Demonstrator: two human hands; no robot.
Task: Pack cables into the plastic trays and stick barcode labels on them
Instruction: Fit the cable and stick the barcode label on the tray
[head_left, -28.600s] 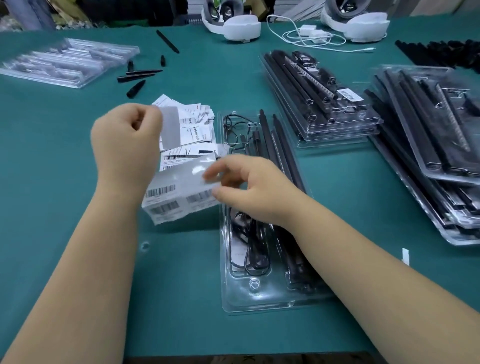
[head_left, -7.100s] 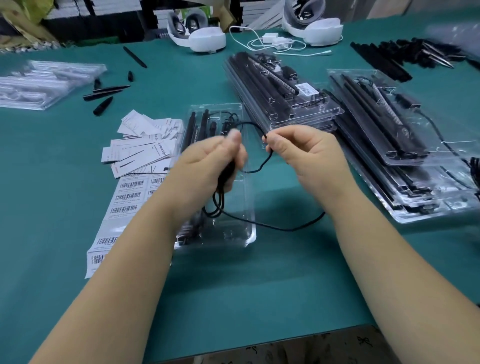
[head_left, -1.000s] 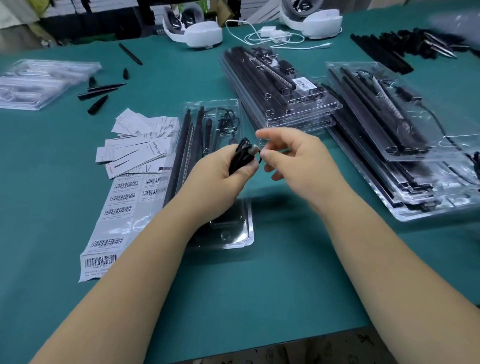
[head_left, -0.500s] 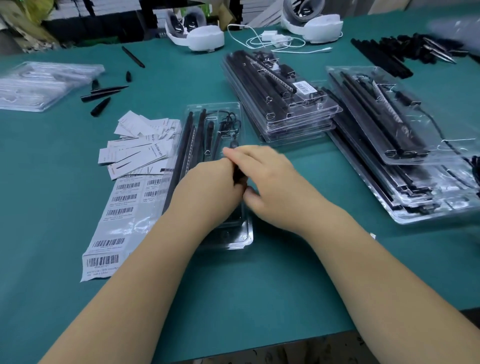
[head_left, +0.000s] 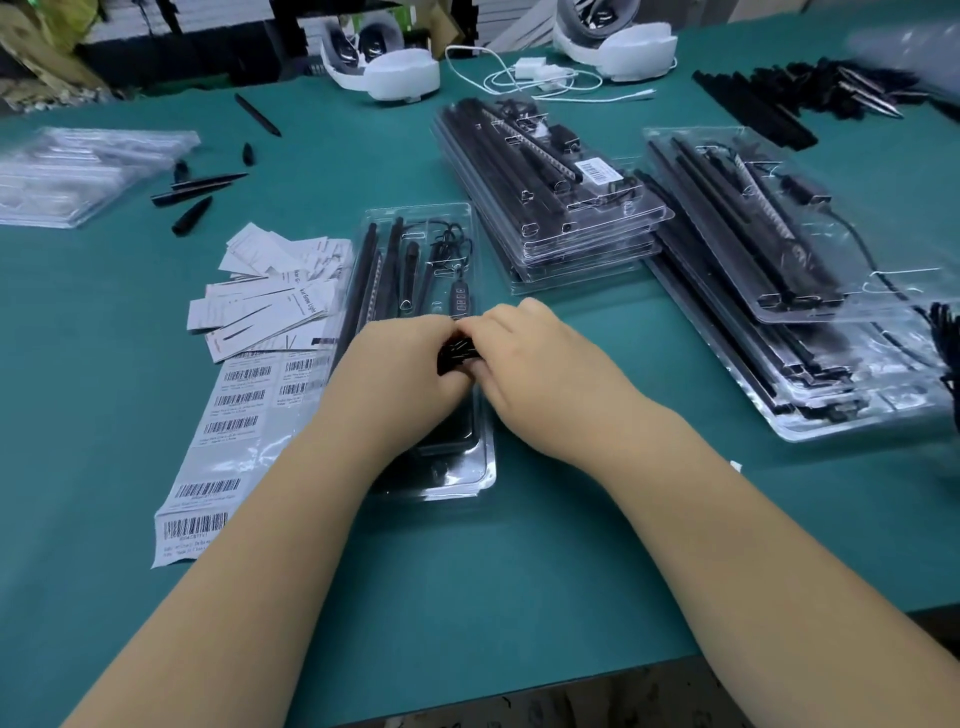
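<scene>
Cable bundle (head_left: 457, 353), black and coiled tight, pinched between left hand (head_left: 410, 374) and right hand (head_left: 540, 379), both closed around it, directly above open plastic tray (head_left: 483, 467). Held compact, probably to fit tray's near compartment. Beside tray, toward left: barcode label sheet (head_left: 218, 457), within reach for sticking. Beyond tray, toward right: stack of packed trays (head_left: 550, 197), one already labelled.

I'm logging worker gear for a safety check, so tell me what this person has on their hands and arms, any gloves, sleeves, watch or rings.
Nothing is worn that shows. The left hand and right hand are bare, with no gloves. Both forearms are uncovered to the frame edge: no sleeves, watch, wristband or bracelet. No rings show, though some fingers are hidden.
</scene>
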